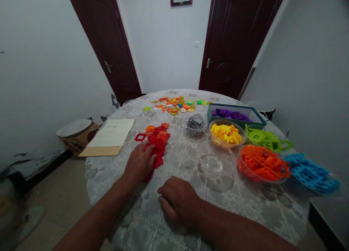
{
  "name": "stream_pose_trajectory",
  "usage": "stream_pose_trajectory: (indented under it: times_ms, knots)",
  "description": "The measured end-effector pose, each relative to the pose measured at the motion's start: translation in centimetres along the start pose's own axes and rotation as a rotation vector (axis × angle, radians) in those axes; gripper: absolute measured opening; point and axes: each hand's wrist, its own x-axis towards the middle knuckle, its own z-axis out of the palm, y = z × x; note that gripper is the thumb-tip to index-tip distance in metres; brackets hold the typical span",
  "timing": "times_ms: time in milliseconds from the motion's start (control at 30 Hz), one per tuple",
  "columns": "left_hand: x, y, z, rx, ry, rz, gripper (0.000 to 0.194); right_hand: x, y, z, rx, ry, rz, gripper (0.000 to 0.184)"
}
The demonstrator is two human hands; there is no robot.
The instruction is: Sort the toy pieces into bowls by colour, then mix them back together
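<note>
My left hand [139,162] lies over a pile of red toothed plastic building pieces [158,149], its fingers and thumb apart and touching them. Part of the pile is hidden under this hand. Orange toothed pieces [163,135] lie at the far end of the pile, and a red ring-shaped piece [140,137] sits just to its left. Closer to me, my right hand [178,200] rests on the tablecloth with its fingers curled in, and nothing shows in it. A clear empty-looking plastic tub [216,165] stands beyond it to the right.
On the right are tubs of grey [195,123], yellow [226,133], orange [263,164] and blue pieces [311,173], green pieces [268,139], and a box [257,124] of purple ones. Mixed pieces [174,105] lie far back. A paper pad [110,133] lies left.
</note>
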Motion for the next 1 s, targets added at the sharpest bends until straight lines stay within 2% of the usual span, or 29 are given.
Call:
stream_pose_trajectory:
  times_ms: [67,167,267,367,533,633,833,1000]
  knots:
    - [1.3,-1.4,0.8,0.054,-0.024,-0.015,0.042,0.2,0.0,0.3,0.011,0.034,0.025,0.024]
    - [3.9,-1.9,2.2,0.063,-0.057,-0.021,0.048,0.2,0.1,0.5,0.025,0.038,0.028,0.021]
    - [6.0,-1.4,3.0,-0.002,-0.093,0.003,0.050,0.1,0.2,0.6,0.039,0.041,0.017,0.019]
    - [6.6,-0.1,3.0,-0.082,-0.137,0.066,0.048,0.2,0.3,0.5,0.054,0.053,0.005,0.018]
    - [4.0,2.4,2.0,-0.062,-0.322,0.185,0.050,0.2,0.1,0.4,0.084,0.070,0.009,0.016]
    - [2.0,2.5,1.4,-0.005,-0.367,0.185,0.054,0.2,0.1,0.4,0.096,0.084,0.001,0.016]
    - [-1.0,-0.7,0.3,0.021,-0.350,0.157,0.054,-0.1,0.4,0.7,0.100,0.084,0.006,0.016]
    - [-1.7,-2.9,-0.4,-0.012,-0.226,0.161,0.043,0.1,0.1,0.4,0.097,0.075,0.016,0.014]
